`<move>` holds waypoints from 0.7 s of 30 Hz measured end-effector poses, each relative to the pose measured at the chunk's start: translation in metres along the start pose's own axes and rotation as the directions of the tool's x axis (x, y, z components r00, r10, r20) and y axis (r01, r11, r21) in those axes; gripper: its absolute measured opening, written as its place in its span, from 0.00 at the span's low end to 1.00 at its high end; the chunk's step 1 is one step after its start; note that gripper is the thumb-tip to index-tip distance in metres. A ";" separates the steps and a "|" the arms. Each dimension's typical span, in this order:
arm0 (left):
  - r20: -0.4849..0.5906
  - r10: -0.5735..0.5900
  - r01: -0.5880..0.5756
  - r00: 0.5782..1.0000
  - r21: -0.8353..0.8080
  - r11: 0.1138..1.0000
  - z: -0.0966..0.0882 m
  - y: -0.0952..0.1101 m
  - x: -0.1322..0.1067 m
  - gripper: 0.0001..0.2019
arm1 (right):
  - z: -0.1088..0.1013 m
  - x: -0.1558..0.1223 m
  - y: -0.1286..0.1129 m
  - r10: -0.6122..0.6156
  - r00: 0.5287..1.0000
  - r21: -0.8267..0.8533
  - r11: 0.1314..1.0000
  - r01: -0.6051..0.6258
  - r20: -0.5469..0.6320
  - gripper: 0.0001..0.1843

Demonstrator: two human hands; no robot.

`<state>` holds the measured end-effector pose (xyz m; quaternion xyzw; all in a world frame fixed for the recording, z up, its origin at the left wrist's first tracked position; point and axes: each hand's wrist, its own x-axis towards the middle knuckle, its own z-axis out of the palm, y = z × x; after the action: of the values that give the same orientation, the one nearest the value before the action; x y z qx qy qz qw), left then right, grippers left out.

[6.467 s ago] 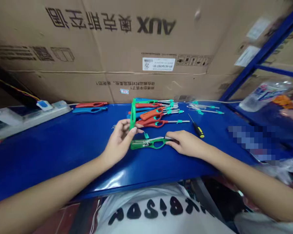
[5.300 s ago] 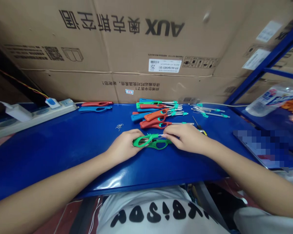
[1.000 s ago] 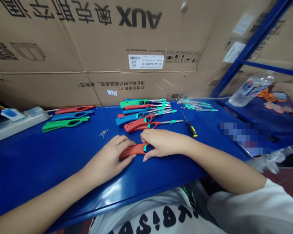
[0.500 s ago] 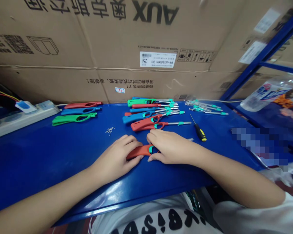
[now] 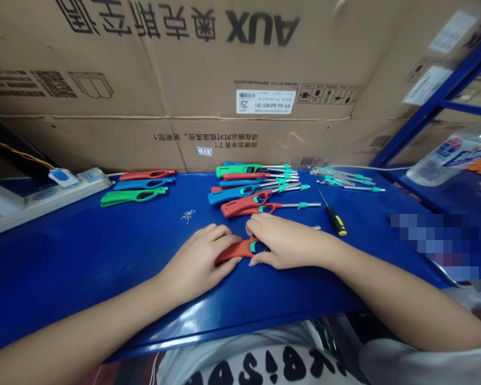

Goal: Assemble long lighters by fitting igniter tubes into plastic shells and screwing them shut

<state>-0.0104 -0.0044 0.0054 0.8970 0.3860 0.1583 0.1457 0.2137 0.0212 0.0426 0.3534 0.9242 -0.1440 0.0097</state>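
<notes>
A red gas lighter point(image 5: 237, 249) with a teal trigger lies on the blue table between my hands. Fingers and thumb of my left hand point(image 5: 202, 260) are closed around its handle end. My right hand point(image 5: 285, 243) grips it near the trigger loop and hides most of the front part; a metal tip shows just beyond that hand. Behind my hands lie several lighters with metal tubes, among them a red lighter point(image 5: 244, 205), a blue lighter point(image 5: 228, 195) and a green lighter point(image 5: 236, 171). A small heap of screws point(image 5: 188, 216) sits behind my left hand.
Red, blue and green lighter shells point(image 5: 134, 197) lie at the back left beside a power strip point(image 5: 52, 198). A black and yellow screwdriver point(image 5: 336, 220) rests right of the lighters. Metal tubes with teal parts point(image 5: 340, 176) lie behind it. A large cardboard box point(image 5: 176, 80) walls off the back.
The view has shifted slightly, so everything appears a little farther right. Both hands keep the same hold on the red lighter.
</notes>
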 end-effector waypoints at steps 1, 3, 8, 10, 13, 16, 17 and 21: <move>-0.003 -0.005 0.005 1.000 0.012 1.000 0.000 0.000 -0.001 0.12 | 0.000 0.000 -0.002 0.012 1.000 -0.014 1.000 -0.012 0.002 0.20; -0.006 -0.013 0.013 1.000 0.040 0.999 0.001 0.001 -0.002 0.12 | 0.000 -0.002 -0.006 0.038 0.999 -0.043 0.998 -0.038 0.004 0.19; 0.006 -0.035 0.034 0.999 0.090 0.995 0.003 0.005 -0.003 0.12 | -0.001 -0.004 -0.011 0.081 0.997 -0.048 0.996 -0.081 0.008 0.19; 0.008 -0.042 0.041 0.999 0.094 0.995 0.003 0.006 -0.003 0.12 | -0.001 -0.004 -0.009 0.081 0.997 -0.033 0.996 -0.081 0.011 0.21; 0.005 -0.050 0.049 0.999 0.091 0.995 0.002 0.007 -0.002 0.12 | 0.001 -0.003 -0.009 0.075 0.997 -0.050 0.996 -0.075 -0.010 0.21; 0.001 -0.056 0.056 0.998 0.083 0.995 0.002 0.007 -0.003 0.11 | 0.004 -0.003 -0.013 0.089 0.996 -0.094 0.991 -0.092 -0.030 0.18; 0.000 -0.057 0.057 0.998 0.080 0.995 0.003 0.007 -0.004 0.11 | 0.005 -0.004 -0.015 0.102 0.994 -0.103 0.989 -0.105 -0.030 0.18; -0.001 -0.047 0.047 0.999 0.070 0.996 0.004 0.008 -0.005 0.12 | 0.005 -0.004 -0.017 0.105 0.994 -0.078 0.991 -0.108 -0.033 0.17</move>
<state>-0.0075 -0.0138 0.0042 0.8924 0.4122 0.1410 0.1178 0.2050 0.0055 0.0423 0.4036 0.9091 -0.1014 0.0182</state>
